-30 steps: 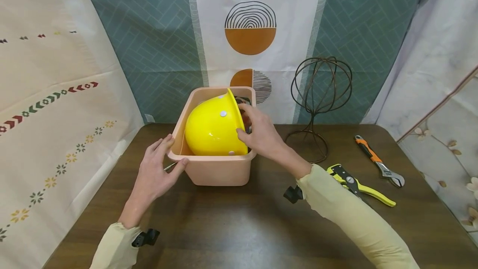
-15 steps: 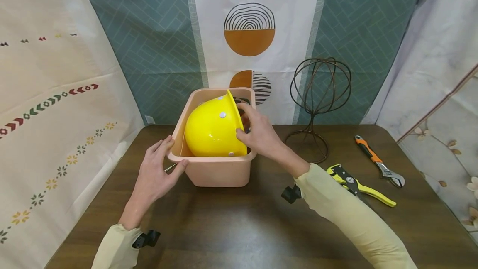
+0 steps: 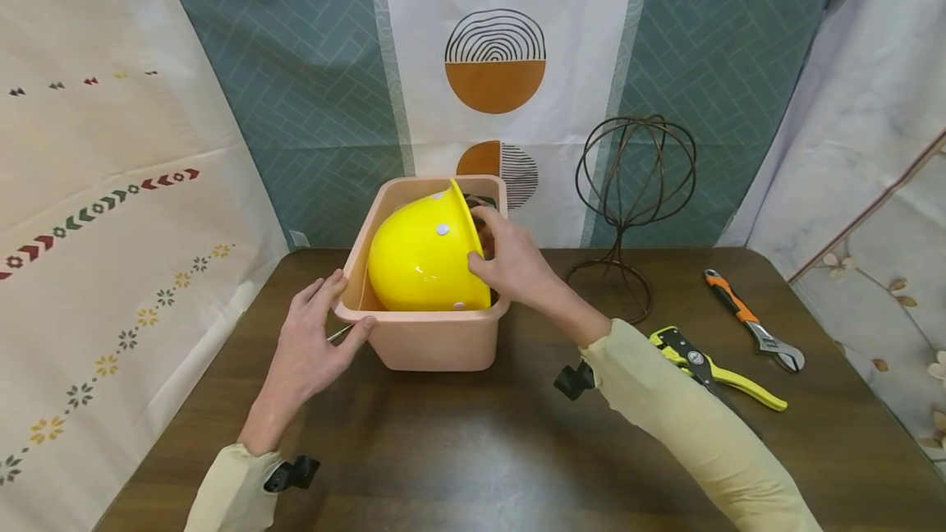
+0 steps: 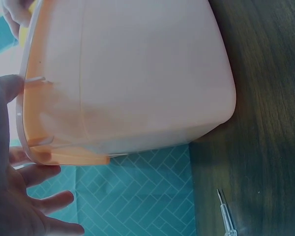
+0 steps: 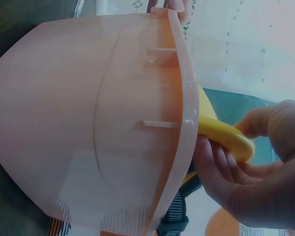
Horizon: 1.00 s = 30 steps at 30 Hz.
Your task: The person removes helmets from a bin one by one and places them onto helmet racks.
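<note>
A yellow hard hat [image 3: 421, 257] lies on its side in a pale pink plastic bin [image 3: 436, 343], its brim facing right. My right hand [image 3: 510, 257] pinches the brim, thumb on the shell side and fingers inside, as the right wrist view shows the brim [image 5: 231, 140] between them. My left hand [image 3: 306, 343] holds the bin's near left corner, thumb at the front rim and fingers along the left side. In the left wrist view some fingers [image 4: 54, 201] are spread off the wall. A black strap with a buckle [image 5: 173, 219] hangs over the bin's rim.
Right of the bin stands a brown wire globe-shaped stand [image 3: 621, 212]. An adjustable wrench [image 3: 754, 323] with orange grip and yellow-green wire strippers [image 3: 717, 372] lie at the table's right. A slim screwdriver-like tool [image 4: 227, 216] lies left of the bin. Patterned cloths hang behind and at both sides.
</note>
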Available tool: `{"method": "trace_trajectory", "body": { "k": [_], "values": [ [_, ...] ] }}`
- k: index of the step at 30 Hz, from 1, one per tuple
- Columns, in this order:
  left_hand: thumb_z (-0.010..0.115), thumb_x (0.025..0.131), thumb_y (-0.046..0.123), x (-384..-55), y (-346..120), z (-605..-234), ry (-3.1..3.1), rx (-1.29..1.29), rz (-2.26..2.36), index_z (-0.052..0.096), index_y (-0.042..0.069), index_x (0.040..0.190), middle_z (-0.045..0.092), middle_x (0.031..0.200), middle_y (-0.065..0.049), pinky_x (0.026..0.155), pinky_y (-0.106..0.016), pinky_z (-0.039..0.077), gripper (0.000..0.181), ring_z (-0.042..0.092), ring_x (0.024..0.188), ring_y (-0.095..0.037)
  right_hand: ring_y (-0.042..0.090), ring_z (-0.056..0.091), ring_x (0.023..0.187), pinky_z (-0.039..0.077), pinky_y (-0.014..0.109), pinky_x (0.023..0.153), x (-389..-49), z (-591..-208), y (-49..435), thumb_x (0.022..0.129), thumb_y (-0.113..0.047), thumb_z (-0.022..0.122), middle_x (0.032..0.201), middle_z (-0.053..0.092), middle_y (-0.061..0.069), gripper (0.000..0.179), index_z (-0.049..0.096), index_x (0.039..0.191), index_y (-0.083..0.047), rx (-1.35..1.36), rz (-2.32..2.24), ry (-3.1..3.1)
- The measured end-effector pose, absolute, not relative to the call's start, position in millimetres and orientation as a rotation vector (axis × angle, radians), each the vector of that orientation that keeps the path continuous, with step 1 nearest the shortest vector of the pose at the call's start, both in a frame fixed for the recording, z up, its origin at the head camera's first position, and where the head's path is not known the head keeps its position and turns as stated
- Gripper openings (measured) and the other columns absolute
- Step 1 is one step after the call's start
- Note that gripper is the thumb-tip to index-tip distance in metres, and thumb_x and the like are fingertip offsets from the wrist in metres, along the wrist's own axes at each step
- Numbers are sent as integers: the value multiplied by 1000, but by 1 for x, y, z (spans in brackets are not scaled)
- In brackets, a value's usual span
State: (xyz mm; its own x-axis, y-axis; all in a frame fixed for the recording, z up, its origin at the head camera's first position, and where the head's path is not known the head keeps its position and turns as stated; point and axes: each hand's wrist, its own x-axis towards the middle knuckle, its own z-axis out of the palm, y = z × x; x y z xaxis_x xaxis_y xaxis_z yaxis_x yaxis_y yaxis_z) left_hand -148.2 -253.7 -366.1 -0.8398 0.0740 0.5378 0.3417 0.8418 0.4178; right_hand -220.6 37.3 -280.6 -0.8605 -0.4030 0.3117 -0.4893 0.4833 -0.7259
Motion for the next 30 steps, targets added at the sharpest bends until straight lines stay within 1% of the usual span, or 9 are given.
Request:
{"method": "trace_trajectory", "body": {
  "k": [4,11,20,30],
  "values": [
    [75,87,37,-148,-254,-366,-2514,-295,-703,47,1,147,43,152,-18,94,-75,37,75,34,137,-45,27,59,91,57,34,80,-222,-279,37,87,-1,67,110,61,16,66,39,147,-4,790,1374,-2655],
    [75,87,36,-147,-255,-367,-2515,-289,-706,47,0,146,43,153,-17,95,-74,37,75,34,137,-46,28,60,92,57,34,80,-224,-276,37,87,-1,66,110,60,16,70,35,150,-5,797,1388,-2690],
    [76,87,35,-149,-254,-368,-2486,-311,-701,49,-2,144,44,151,-18,95,-74,37,74,35,135,-48,26,57,82,56,31,72,-228,-276,38,84,1,64,98,58,15,72,34,149,-3,820,1400,-2672],
    [77,85,34,-149,-254,-369,-2471,-313,-700,52,-1,141,46,150,-19,94,-74,38,71,36,134,-48,26,55,77,54,28,65,-229,-275,38,83,3,63,93,55,15,72,34,149,-3,804,1500,-2655]
  ]
}}
